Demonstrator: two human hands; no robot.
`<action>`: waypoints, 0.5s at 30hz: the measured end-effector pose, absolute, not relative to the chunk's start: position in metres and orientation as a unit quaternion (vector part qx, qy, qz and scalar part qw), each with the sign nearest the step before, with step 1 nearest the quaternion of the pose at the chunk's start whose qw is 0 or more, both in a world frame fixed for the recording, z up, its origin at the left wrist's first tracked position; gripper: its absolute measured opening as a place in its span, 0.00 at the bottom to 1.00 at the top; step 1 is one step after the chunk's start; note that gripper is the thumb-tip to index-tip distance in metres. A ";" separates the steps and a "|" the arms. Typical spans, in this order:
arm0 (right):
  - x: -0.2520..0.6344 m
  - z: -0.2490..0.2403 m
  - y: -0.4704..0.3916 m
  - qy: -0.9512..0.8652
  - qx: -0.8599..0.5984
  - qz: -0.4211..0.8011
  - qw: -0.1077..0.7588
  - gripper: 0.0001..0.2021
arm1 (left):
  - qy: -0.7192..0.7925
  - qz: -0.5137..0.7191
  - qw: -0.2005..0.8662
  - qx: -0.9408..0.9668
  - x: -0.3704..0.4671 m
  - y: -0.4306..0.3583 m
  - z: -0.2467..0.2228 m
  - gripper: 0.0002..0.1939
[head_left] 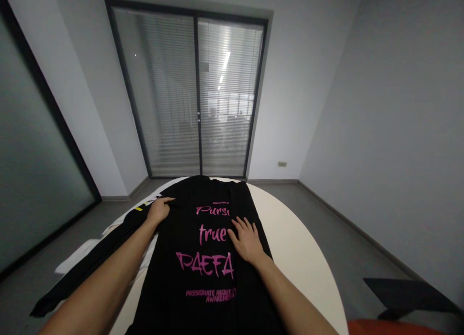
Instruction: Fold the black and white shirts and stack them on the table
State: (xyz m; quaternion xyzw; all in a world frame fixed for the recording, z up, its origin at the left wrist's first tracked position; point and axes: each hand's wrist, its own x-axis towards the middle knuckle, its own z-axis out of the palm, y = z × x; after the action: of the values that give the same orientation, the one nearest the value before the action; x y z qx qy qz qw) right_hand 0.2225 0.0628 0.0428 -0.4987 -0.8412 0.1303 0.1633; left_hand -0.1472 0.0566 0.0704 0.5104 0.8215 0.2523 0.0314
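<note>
A black shirt with pink lettering lies spread on a round white table. Its right side is folded inward over part of the print. The left sleeve, with yellow and white marks near the shoulder, reaches past the table's left edge. My left hand rests at the top of that sleeve, index finger stretched out and the other fingers curled. On the folded right part lies my right hand, fingers spread and flat, holding nothing.
White cloth lies under the sleeve and hangs past the table's left edge. A black chair part and an orange-red seat are at the lower right. Beyond the table stand glass doors with blinds.
</note>
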 end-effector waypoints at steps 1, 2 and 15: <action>0.222 0.043 0.062 -0.844 -0.495 0.130 0.158 0.30 | 0.812 0.262 0.041 0.520 -0.149 0.057 0.070 0.27; 0.222 0.044 0.062 -0.848 -0.490 0.130 0.154 0.30 | 0.802 0.272 0.049 0.530 -0.150 0.058 0.069 0.28; 0.199 0.092 -0.018 -0.972 -0.125 0.155 0.126 0.25 | 0.767 0.312 0.106 0.551 -0.150 0.064 0.072 0.20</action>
State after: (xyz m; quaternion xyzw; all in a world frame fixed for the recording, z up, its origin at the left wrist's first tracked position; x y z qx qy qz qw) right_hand 0.1985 -0.0175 0.0920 -0.1249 -0.9718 0.1553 0.1259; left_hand -0.1499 0.0642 0.0724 0.5506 0.7669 0.3123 0.1055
